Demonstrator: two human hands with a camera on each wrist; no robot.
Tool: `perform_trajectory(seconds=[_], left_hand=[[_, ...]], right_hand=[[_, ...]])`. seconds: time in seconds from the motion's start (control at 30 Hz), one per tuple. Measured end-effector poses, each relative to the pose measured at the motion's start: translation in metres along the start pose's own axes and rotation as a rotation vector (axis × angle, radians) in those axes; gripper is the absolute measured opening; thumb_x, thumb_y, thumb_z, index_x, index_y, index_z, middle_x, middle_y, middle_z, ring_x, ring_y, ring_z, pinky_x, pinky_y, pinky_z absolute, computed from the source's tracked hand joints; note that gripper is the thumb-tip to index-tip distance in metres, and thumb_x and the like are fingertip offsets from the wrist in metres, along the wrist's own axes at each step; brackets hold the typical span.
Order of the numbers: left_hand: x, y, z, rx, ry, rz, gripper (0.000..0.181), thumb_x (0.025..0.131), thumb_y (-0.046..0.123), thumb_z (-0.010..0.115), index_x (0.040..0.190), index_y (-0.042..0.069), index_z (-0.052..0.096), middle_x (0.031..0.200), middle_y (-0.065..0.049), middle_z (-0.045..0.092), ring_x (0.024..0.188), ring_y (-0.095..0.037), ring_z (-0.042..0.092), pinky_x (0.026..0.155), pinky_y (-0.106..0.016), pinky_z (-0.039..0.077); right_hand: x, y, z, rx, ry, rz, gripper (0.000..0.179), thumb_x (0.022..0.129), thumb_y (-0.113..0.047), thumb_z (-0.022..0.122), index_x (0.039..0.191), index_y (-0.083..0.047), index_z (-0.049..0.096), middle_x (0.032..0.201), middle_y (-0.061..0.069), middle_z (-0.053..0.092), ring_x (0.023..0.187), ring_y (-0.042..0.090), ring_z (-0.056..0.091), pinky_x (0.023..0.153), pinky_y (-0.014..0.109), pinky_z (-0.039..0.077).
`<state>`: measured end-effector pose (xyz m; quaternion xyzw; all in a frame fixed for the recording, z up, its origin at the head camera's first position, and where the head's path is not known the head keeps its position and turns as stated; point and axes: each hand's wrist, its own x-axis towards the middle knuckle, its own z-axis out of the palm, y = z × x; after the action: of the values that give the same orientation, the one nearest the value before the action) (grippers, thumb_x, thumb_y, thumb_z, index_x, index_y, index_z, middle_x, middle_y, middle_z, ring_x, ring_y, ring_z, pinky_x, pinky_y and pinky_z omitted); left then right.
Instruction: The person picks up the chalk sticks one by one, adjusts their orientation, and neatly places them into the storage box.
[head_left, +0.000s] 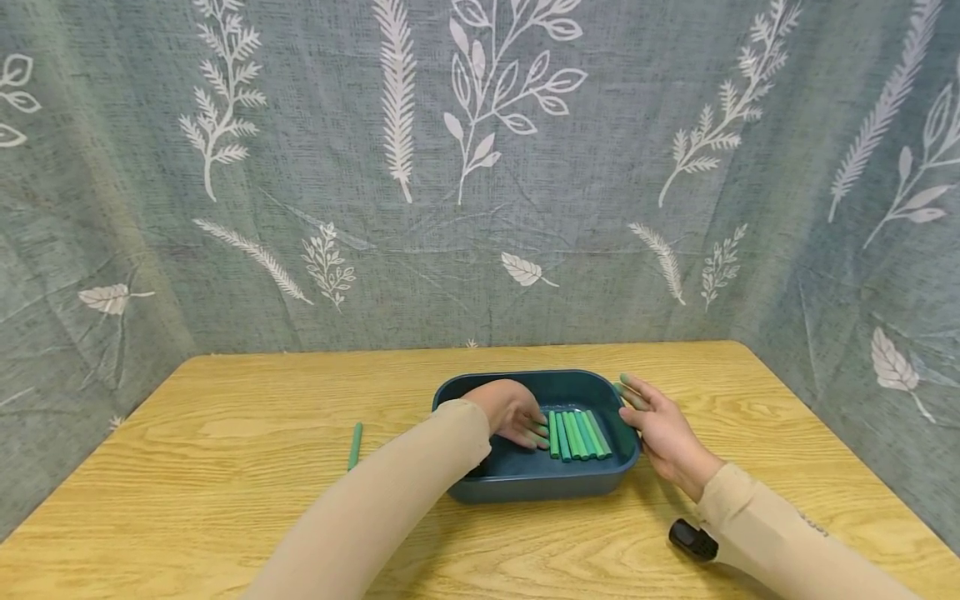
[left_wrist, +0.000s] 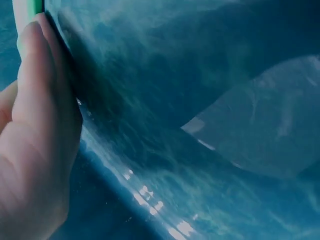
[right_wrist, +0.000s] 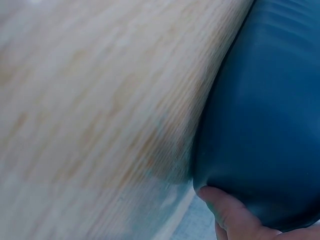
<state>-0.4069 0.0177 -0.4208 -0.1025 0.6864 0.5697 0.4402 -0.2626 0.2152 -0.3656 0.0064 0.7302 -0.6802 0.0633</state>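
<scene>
A dark blue bin (head_left: 536, 490) stands on the table. Inside it, several green chalk sticks (head_left: 577, 436) lie side by side in a row toward the right. My left hand (head_left: 517, 417) reaches into the bin, its fingertips right at the left end of the row. In the left wrist view the straight fingers (left_wrist: 37, 75) reach the edge of a green stick (left_wrist: 34, 6). On the bin's right side, my right hand (head_left: 663, 425) rests with extended fingers and thumb against the rim. Green stains mark the fingertips of both hands.
One more green chalk stick (head_left: 355, 446) lies on the wooden table (head_left: 262, 417) left of the bin, partly behind the left sleeve. A black device (head_left: 693, 540) is at the right wrist. A patterned grey-green curtain (head_left: 337, 150) closes off the back and sides.
</scene>
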Motion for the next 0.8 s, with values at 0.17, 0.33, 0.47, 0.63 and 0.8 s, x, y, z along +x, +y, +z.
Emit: perform_trajectory(seconds=[0.17, 0.33, 0.47, 0.63, 0.8], left_hand=[[-0.094, 0.006, 0.029, -0.007, 0.012, 0.033, 0.035, 0.103, -0.001, 0.044, 0.136, -0.013, 0.046, 0.136, -0.028, 0.049, 0.125, -0.036, 0.051, 0.103, -0.038, 0.045], [-0.109, 0.01, 0.027, -0.022, 0.0, 0.022, 0.038, 0.103, 0.0, 0.045, 0.139, -0.01, 0.043, 0.141, -0.026, 0.046, 0.128, -0.035, 0.049, 0.104, -0.037, 0.043], [-0.113, 0.014, 0.016, -0.037, 0.007, 0.066, 0.04, 0.103, 0.002, 0.046, 0.142, -0.008, 0.042, 0.14, -0.025, 0.047, 0.126, -0.034, 0.051, 0.102, -0.036, 0.045], [-0.128, 0.015, 0.002, -0.061, -0.001, 0.144, 0.04, 0.103, 0.005, 0.047, 0.141, -0.007, 0.042, 0.139, -0.025, 0.048, 0.126, -0.034, 0.051, 0.102, -0.035, 0.045], [-0.149, 0.008, -0.013, -0.063, -0.03, 0.204, 0.043, 0.104, 0.007, 0.045, 0.145, -0.005, 0.037, 0.143, -0.024, 0.044, 0.13, -0.035, 0.047, 0.104, -0.036, 0.043]], right_hand=[[0.0, -0.001, 0.001, 0.002, 0.001, 0.003, 0.06, 0.104, 0.002, 0.034, 0.156, -0.004, 0.004, 0.159, 0.022, 0.006, 0.144, 0.041, 0.014, 0.101, 0.042, 0.04], [0.0, 0.0, 0.001, 0.004, 0.002, 0.005, 0.061, 0.104, 0.002, 0.034, 0.156, -0.004, 0.004, 0.159, 0.022, 0.006, 0.144, 0.041, 0.014, 0.092, 0.03, 0.046], [0.0, 0.0, 0.002, 0.003, 0.0, 0.001, 0.061, 0.104, 0.001, 0.034, 0.156, -0.004, 0.004, 0.159, 0.022, 0.006, 0.144, 0.041, 0.013, 0.087, 0.026, 0.047], [0.0, 0.001, 0.001, 0.003, -0.007, 0.001, 0.061, 0.104, 0.002, 0.034, 0.156, -0.004, 0.002, 0.159, 0.023, 0.005, 0.144, 0.041, 0.013, 0.09, 0.027, 0.047], [0.0, 0.001, 0.003, 0.004, -0.011, 0.002, 0.061, 0.104, 0.002, 0.033, 0.156, -0.004, 0.001, 0.159, 0.023, 0.004, 0.144, 0.042, 0.013, 0.089, 0.027, 0.048]])
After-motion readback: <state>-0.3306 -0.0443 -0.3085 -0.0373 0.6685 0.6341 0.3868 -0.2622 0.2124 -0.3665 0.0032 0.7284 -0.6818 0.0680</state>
